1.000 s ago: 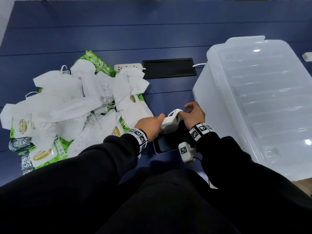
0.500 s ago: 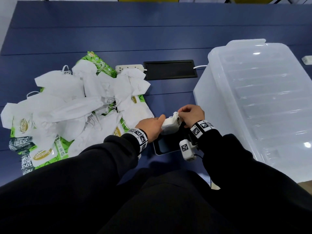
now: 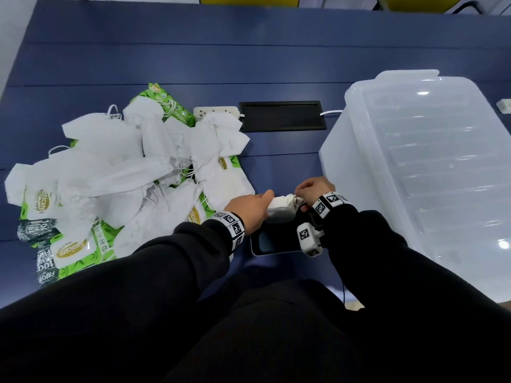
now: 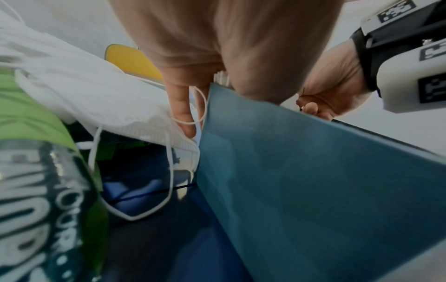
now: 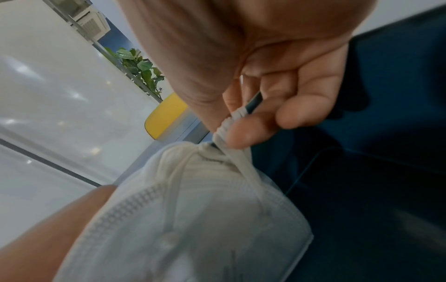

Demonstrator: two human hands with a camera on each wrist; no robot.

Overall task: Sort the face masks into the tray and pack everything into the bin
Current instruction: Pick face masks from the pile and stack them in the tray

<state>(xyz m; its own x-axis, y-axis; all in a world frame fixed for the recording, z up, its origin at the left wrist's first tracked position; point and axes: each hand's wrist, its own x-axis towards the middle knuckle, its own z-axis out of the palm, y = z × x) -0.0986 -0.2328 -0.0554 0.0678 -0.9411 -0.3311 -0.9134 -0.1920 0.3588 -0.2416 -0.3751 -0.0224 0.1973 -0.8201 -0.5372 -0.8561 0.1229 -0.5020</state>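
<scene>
A folded white face mask (image 3: 279, 208) sits between both hands, just above a dark tray (image 3: 272, 246) near the table's front edge. My left hand (image 3: 266, 202) grips the mask's left end. My right hand (image 3: 300, 199) pinches the mask's bunched ear loops (image 5: 230, 122) between thumb and fingers (image 5: 243, 133); the right wrist view shows the mask (image 5: 205, 219) close up. A loose pile of white masks (image 3: 124, 167) lies to the left. The translucent bin (image 3: 414, 161) stands at the right.
Green wipe packets (image 3: 72, 252) lie under and around the mask pile. A white power strip (image 3: 215, 110) and a black cable hatch (image 3: 282, 116) sit behind the pile on the blue table (image 3: 249, 51). A small white object (image 3: 503, 105) lies at the far right edge.
The right hand's fingers have closed and drawn the raised ear loop down against the folded mask. The left hand has held its place on the mask.
</scene>
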